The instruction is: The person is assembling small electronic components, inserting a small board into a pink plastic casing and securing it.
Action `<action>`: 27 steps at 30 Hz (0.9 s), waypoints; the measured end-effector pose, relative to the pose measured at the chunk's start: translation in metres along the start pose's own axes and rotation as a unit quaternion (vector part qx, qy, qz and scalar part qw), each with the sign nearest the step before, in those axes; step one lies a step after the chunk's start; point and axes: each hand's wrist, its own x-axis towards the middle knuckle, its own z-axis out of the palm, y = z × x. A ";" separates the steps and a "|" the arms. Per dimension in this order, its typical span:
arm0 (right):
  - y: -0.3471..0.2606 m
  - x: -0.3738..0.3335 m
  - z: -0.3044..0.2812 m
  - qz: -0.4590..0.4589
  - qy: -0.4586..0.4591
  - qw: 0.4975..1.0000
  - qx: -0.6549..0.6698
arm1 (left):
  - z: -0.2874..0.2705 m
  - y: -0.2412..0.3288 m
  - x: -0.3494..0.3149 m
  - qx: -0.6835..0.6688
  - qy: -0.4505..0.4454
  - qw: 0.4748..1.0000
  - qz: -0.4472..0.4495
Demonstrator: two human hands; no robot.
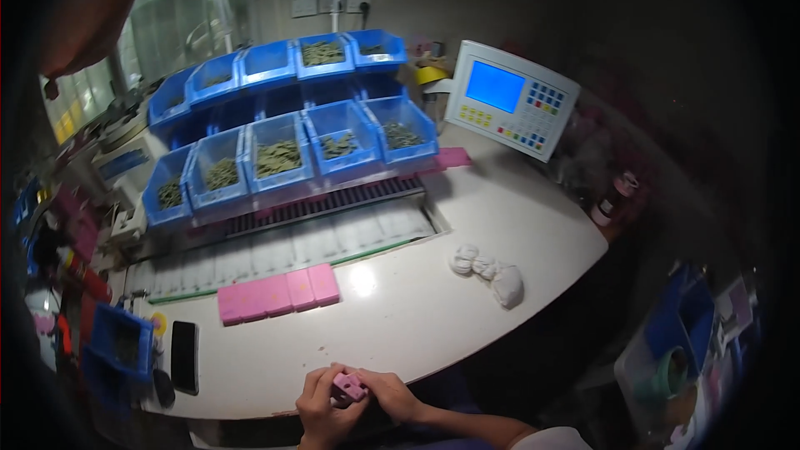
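At table edge, left hand (321,408) and right hand (390,396) grip pink block (349,386), pink blocks row (277,293) beyond

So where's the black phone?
In the head view the black phone lies flat on the white table's left side, near the front edge, just right of a blue bin and below the row of pink blocks.

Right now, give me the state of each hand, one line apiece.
Left hand: closed on the small pink block.
Right hand: closed on the same pink block, from the other side.
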 end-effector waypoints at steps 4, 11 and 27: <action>-0.014 -0.006 0.003 -0.044 0.016 0.988 -0.149 | 0.003 0.007 0.000 0.002 0.027 0.999 0.029; -0.007 0.003 -0.001 -0.115 0.106 0.957 -0.244 | 0.016 -0.007 -0.004 0.005 0.044 0.999 0.018; -0.035 0.015 -0.002 -0.198 0.049 0.924 -0.324 | 0.014 -0.028 0.006 -0.046 0.047 0.998 -0.022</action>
